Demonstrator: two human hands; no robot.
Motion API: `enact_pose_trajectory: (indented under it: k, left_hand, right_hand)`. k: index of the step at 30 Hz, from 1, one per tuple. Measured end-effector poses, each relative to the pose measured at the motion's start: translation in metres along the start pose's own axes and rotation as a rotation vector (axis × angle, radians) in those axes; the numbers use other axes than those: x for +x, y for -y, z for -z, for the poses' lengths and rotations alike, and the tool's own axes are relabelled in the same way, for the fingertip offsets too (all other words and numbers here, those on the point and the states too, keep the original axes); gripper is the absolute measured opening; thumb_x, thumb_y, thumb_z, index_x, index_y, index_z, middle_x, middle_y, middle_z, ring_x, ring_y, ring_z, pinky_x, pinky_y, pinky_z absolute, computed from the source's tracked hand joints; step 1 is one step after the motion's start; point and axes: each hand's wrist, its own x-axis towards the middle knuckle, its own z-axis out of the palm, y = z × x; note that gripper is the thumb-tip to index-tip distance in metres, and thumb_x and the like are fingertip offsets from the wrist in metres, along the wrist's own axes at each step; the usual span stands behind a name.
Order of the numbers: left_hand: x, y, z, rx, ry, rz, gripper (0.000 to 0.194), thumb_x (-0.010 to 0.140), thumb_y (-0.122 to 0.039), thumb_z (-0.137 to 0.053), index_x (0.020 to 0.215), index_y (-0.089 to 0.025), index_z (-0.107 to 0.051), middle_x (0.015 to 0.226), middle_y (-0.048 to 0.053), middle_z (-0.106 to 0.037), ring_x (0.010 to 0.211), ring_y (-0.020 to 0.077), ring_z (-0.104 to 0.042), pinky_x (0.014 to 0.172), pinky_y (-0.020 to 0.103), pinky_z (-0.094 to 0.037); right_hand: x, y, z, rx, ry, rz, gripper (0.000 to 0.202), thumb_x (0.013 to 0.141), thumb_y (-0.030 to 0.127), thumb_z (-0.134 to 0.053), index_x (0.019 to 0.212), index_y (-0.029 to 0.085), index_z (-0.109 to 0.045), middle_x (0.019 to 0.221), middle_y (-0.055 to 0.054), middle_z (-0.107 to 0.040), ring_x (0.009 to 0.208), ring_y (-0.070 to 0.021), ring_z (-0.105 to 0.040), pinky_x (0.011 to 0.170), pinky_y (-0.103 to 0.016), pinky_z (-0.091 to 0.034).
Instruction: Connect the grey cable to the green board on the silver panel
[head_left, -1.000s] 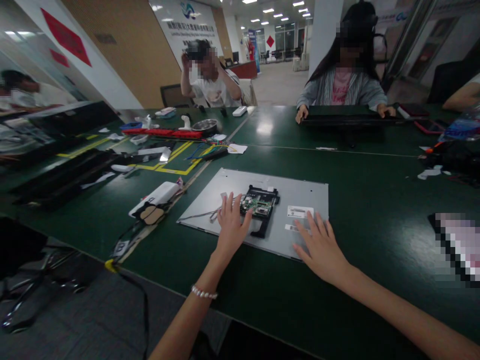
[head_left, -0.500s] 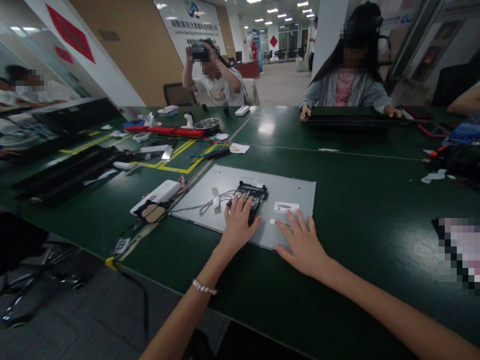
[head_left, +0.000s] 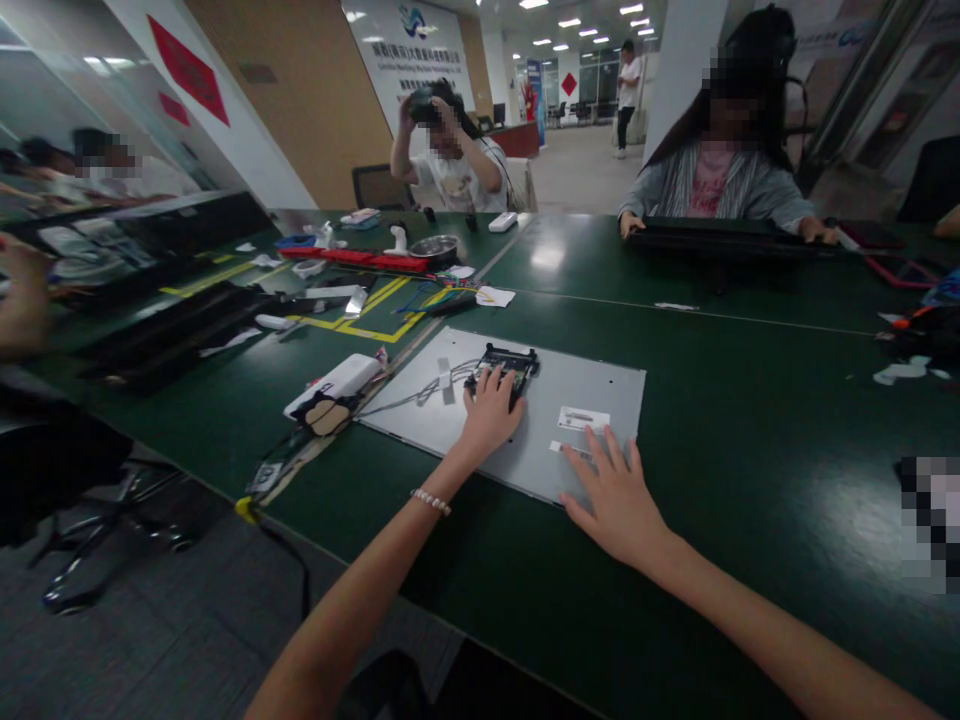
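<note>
Evidently the sheet-metal panel [head_left: 570, 380] was a flat, dull-grey slab, lying flat on the green worktop [head_left: 720, 420] in front of the person. A black bracket [head_left: 511, 355] sat on the panel's upper face, towards its far edge. Thin grey cables [head_left: 429, 388] trailed across the panel's left part under a strip of pale tape [head_left: 445, 375], and a white printed label [head_left: 583, 418] was stuck on its right part.

The hands were apart. The left hand [head_left: 491, 415] lay over the bracket, fingers reaching across it; whether it gripped the bracket could not be told. The right hand [head_left: 619, 495] was spread, unclosed, over the panel's near right corner, which it hid; contact there was unclear. Its fingertips partly covered a smaller label [head_left: 556, 446].

Most of the bracket's middle was lost beneath the left hand. The print on the labels was too small to read. Well to the right of the panel, a pixelated object [head_left: 934, 515] was cut off by the picture's edge. Beyond the panel, a co-worker's dark slab [head_left: 697, 240] showed little detail.
</note>
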Motion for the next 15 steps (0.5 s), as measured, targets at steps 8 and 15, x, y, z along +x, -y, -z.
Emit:
enact_pose_trajectory:
  k: [8, 15]
  left_hand:
    - [0.03, 0.008, -0.01, -0.004, -0.048, 0.052, 0.052, 0.095, -0.035, -0.042, 0.144, -0.017, -0.043, 0.157, 0.017, -0.033, 0.148, 0.0372, -0.018, 0.111, 0.069, -0.023]
    - [0.041, 0.01, -0.002, -0.023, -0.017, 0.088, 0.058, 0.095, -0.047, -0.042, 0.146, -0.019, -0.042, 0.158, 0.016, -0.033, 0.148, 0.0371, -0.019, 0.112, 0.07, -0.019]
  right_hand:
    - [0.0, 0.0, 0.001, 0.007, -0.003, 0.007, 0.069, 0.096, 0.062, -0.031, 0.155, 0.026, -0.031, 0.166, -0.013, -0.015, 0.151, -0.0386, -0.005, 0.115, -0.065, -0.005]
    - [0.001, 0.001, 0.003, 0.017, 0.001, 0.006, 0.07, 0.096, 0.062, -0.028, 0.155, 0.025, -0.032, 0.165, -0.014, -0.014, 0.151, -0.0388, -0.005, 0.116, -0.064, -0.005]
